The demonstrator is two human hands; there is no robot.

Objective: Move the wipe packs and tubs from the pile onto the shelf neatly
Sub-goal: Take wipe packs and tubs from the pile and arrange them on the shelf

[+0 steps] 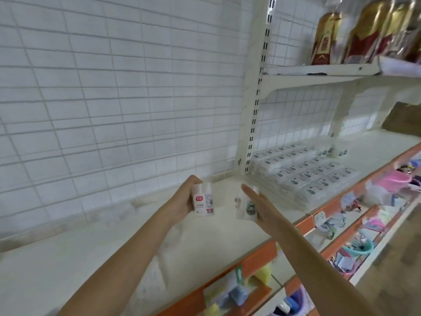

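My left hand [184,198] grips a small white tub with a red label [204,202], held upright above the cream shelf [95,252]. My right hand [258,207] holds a second white tub with a round green picture [247,205], its fingers stretched along the tub's side. The two tubs are a short gap apart, near the shelf's back wall. To the right, flat wipe packs [319,175] lie in neat stacked rows on the same shelf.
A white wire-grid back panel [114,99] and a slotted upright post [255,110] stand behind the shelf. An upper shelf [319,70] carries red and gold bags. Orange-edged lower shelves [341,245] hold mixed small goods and a pink basin [396,181].
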